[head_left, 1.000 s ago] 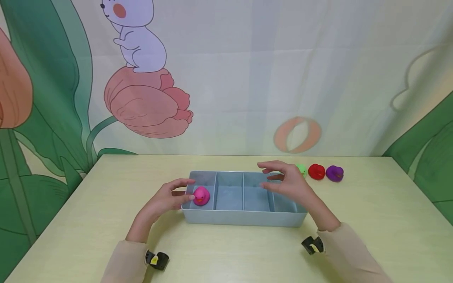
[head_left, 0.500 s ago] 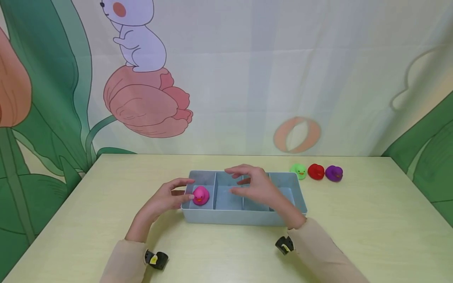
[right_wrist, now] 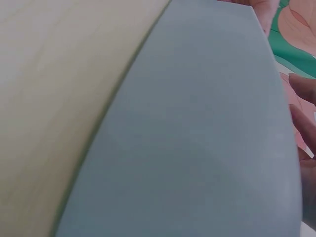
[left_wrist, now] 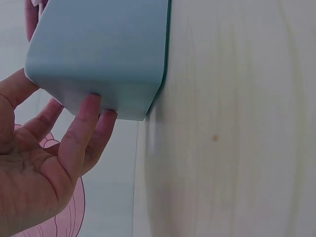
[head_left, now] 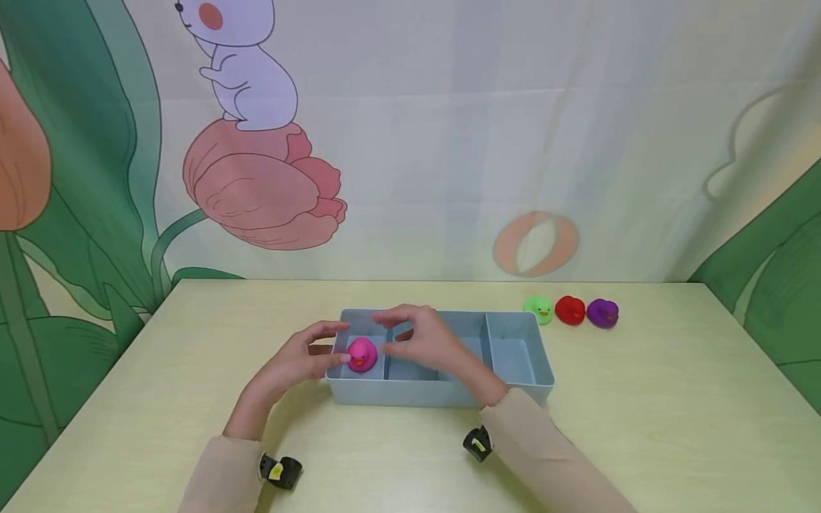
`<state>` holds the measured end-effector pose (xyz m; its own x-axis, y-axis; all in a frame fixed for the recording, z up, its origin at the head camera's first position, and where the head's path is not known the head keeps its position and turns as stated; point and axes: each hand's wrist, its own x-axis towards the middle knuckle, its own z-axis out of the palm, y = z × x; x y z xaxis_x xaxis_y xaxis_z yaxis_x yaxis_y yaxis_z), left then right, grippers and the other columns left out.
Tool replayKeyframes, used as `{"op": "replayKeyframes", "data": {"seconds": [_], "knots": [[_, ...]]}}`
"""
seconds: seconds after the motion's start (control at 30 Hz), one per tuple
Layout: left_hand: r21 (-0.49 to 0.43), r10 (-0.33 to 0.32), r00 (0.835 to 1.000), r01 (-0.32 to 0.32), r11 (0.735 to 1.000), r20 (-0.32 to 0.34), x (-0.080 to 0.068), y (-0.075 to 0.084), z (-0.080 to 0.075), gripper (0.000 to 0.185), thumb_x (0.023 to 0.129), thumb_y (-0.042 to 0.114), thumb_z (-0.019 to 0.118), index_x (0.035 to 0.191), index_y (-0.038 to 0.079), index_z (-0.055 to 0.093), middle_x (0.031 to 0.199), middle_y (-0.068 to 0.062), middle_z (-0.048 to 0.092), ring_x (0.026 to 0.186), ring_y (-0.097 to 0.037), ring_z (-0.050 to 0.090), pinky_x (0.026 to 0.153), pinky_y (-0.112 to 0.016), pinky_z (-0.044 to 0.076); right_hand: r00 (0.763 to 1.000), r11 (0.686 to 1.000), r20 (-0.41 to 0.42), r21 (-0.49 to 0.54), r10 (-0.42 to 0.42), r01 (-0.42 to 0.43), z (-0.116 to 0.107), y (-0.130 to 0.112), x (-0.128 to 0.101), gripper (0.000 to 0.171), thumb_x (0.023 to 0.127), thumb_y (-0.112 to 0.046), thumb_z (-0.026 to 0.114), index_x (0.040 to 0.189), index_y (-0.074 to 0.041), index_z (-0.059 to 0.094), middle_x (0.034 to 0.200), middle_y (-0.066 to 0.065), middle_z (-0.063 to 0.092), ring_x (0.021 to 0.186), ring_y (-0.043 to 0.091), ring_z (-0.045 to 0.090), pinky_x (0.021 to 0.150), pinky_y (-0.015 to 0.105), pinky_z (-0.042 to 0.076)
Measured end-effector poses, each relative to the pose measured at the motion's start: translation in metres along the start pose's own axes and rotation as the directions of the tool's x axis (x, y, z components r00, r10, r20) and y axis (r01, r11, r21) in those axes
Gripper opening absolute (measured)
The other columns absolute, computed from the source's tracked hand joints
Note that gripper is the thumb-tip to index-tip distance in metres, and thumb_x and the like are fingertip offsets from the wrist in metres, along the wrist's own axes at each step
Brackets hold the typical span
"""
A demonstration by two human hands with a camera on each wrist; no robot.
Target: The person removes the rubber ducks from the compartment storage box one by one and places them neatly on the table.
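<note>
A blue-grey divided tray sits mid-table, and a pink duck stands in its leftmost compartment. My left hand rests against the tray's left end. In the left wrist view its straight fingers touch the outside of the tray's end wall. My right hand hovers over the second compartment just right of the pink duck, thumb and forefinger apart, holding nothing. The right wrist view is filled by the tray's outer wall, with one finger at the edge.
A green duck, a red duck and a purple duck stand in a row on the pale table, beyond the tray's right end. A printed curtain hangs behind the table.
My right hand has moved left across the tray, from its right end to just beside the pink duck. The left hand, tray and ducks have stayed put.
</note>
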<state>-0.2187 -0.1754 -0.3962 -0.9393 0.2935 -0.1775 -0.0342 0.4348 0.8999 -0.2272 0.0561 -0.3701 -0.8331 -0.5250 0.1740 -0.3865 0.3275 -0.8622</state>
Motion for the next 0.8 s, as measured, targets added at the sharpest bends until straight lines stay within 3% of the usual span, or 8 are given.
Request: {"op": "replayKeyframes", "data": {"seconds": [0.17,0.37,0.57,0.8], "knots": [[-0.010,0.005,1.000,-0.005,1.000,0.005,0.000,0.000,0.000,0.055,0.083,0.023,0.067,0.132,0.012,0.044,0.138,-0.016,0.037,0.121,-0.039,0.042,0.078,-0.040,0.048,1.000,0.999,0.022,-0.033,-0.010,0.011,0.009,0.001,0.006,0.042,0.078,-0.006,0.070,0.118,0.000,0.059,0.117,0.015,0.059,0.104,0.031,0.053,0.080,0.031,0.050],[-0.018,0.019,1.000,-0.018,1.000,0.011,-0.001,-0.001,-0.001,0.054,0.083,0.022,0.067,0.131,0.012,0.044,0.138,-0.016,0.037,0.121,-0.039,0.042,0.078,-0.039,0.048,0.998,0.984,0.036,-0.166,-0.054,0.060,0.019,0.001,0.013,0.041,0.076,-0.007,0.072,0.115,0.000,0.061,0.114,0.014,0.062,0.101,0.029,0.055,0.079,0.035,0.050],[-0.017,0.038,0.999,-0.038,0.999,0.019,-0.001,-0.003,-0.001,0.056,0.082,0.025,0.067,0.131,0.012,0.044,0.137,-0.016,0.037,0.121,-0.038,0.042,0.077,-0.038,0.048,0.998,0.957,0.067,-0.288,-0.017,0.035,0.027,-0.002,0.019,0.039,0.076,-0.009,0.072,0.113,0.000,0.062,0.112,0.013,0.063,0.103,0.028,0.057,0.081,0.033,0.049],[-0.033,0.048,0.999,-0.047,0.998,0.022,-0.002,-0.003,-0.001,0.056,0.082,0.024,0.068,0.131,0.012,0.045,0.137,-0.016,0.038,0.120,-0.038,0.043,0.076,-0.037,0.048,0.996,0.915,0.092,-0.403,0.011,0.027,0.034,-0.002,0.027,0.039,0.075,-0.012,0.074,0.110,0.001,0.064,0.106,0.012,0.065,0.096,0.024,0.058,0.068,0.018,0.048]]}}
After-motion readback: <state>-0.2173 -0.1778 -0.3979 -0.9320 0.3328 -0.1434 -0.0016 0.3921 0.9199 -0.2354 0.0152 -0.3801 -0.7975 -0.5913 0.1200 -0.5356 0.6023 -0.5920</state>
